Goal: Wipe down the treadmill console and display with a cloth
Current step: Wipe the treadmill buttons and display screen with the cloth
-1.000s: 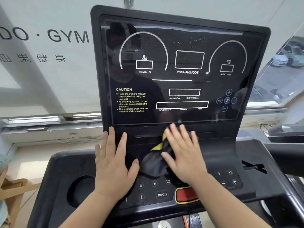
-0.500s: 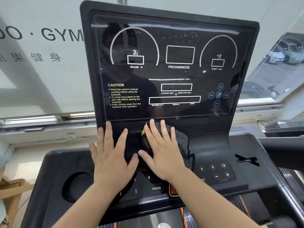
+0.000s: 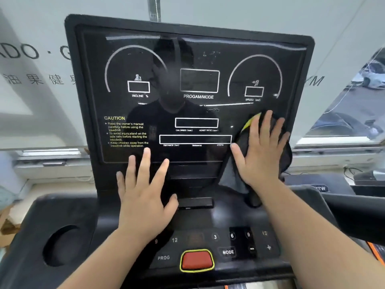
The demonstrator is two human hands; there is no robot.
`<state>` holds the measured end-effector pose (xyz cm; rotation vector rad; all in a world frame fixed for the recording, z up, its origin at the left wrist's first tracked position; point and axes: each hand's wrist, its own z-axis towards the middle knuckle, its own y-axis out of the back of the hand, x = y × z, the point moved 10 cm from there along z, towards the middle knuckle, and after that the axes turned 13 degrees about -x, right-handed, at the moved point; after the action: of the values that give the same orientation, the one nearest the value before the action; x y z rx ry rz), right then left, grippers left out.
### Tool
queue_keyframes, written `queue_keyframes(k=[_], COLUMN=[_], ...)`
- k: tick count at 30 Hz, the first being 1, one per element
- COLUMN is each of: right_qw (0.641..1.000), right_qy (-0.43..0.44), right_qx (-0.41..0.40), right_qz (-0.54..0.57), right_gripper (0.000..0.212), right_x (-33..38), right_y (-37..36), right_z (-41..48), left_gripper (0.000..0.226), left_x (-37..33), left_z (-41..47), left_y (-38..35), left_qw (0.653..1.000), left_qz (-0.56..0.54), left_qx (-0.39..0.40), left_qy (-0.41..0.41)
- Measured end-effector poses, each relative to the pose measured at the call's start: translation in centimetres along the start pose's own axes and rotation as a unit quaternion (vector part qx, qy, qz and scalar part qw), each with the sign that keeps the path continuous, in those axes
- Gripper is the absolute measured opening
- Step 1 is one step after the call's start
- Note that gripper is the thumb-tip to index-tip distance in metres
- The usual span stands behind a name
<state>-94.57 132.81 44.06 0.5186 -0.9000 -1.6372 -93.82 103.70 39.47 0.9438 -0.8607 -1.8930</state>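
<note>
The black treadmill display [image 3: 195, 84] stands upright with white dial outlines and yellow caution text. Below it lies the console [image 3: 208, 222] with number keys and a red stop button [image 3: 196, 260]. My right hand [image 3: 261, 153] presses flat, fingers straight, on a black cloth with a yellow edge [image 3: 286, 159] against the display's lower right corner. My left hand [image 3: 145, 195] rests flat, fingers spread, on the ledge under the screen, its fingertips reaching the display's bottom edge. It holds nothing.
A round cup holder [image 3: 60, 245] is sunk in the console's left wing. A window sill [image 3: 52, 163] and a frosted pane with lettering run behind the treadmill. Cars show through the glass [image 3: 373, 78] at the right. Another black machine part [image 3: 364, 207] is at the right.
My right hand slid the cloth from the ledge below the screen up and right onto the display's lower right corner. My left hand stayed flat on the ledge. The view moved closer.
</note>
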Motion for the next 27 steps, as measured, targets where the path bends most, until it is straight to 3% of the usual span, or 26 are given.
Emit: queue_keyframes(k=[6,12,17,22,27], right_qw=[0.980,0.955,0.968,0.991,0.989], right_qy=[0.178,0.286,0.243,0.110,0.062], right_qx=[-0.084,-0.073,-0.068,-0.078,-0.134], right_qz=[-0.005,0.015,0.011,-0.011,0.010], right_gripper=[0.080,0.078,0.085,0.097,0.101], right_x=[6.4,8.6,2.3,-2.7,-0.3], right_y=[3.5,0.7,-0.6,2.2,6.3], right_z=[6.9,-0.3,-3.1,4.7,13.1], left_gripper=[0.083,0.097,0.092,0.093,0.092], left_x=[-2.8,-4.9,-6.1,-5.8,-5.6], left_z=[2.7,4.6,5.9,5.8,5.9], left_y=[0.8,1.9,1.1,0.4,0.6], left_qw=[0.999,0.994,0.997,0.998,0.998], left_qz=[0.001,-0.021,0.019,0.027,0.027], left_qx=[-0.035,-0.099,-0.072,-0.051,-0.056], left_qy=[0.014,0.043,0.013,0.012,0.007])
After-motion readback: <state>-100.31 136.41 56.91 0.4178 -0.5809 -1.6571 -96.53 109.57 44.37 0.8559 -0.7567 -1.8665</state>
